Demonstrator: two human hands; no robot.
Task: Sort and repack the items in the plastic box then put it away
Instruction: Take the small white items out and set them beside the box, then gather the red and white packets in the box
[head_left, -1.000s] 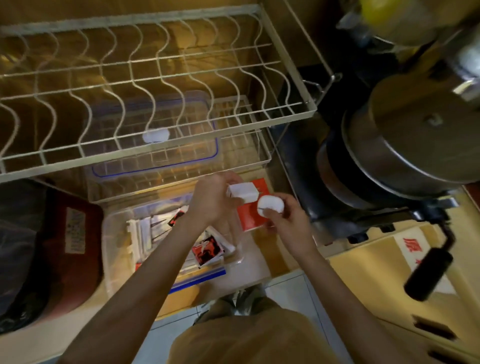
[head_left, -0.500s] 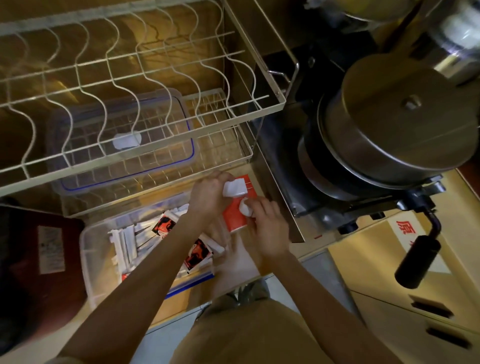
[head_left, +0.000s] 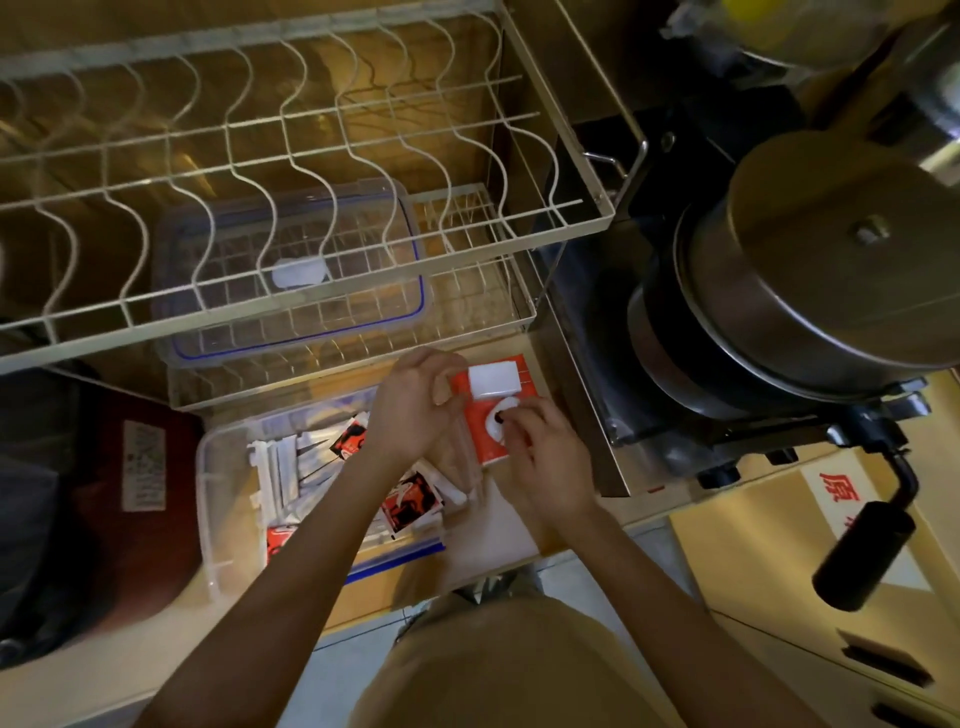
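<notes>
Box (head_left: 228, 514): open, sachets (head_left: 410, 499) inside. Your left hand (head_left: 410, 410) pinches a red packet (head_left: 493, 415); your right hand's (head_left: 545, 467) fingertips press its white disc (head_left: 491, 423).

— What is the person wearing?

— A plain tan short-sleeved cotton top (head_left: 498, 670), seen from above at the bottom of the view. It has no print or logo that shows.

— And the arms?

— Both forearms are bare right up to where they leave the view; no sleeve reaches them. The bare left hand (head_left: 410, 410) and the bare right hand (head_left: 545, 462) carry no glove, ring, watch or bracelet that can be made out.

— Anything lower down?

— Just below the hands a bit of grey footwear (head_left: 498, 590) shows, too blurred to tell its kind.
</notes>
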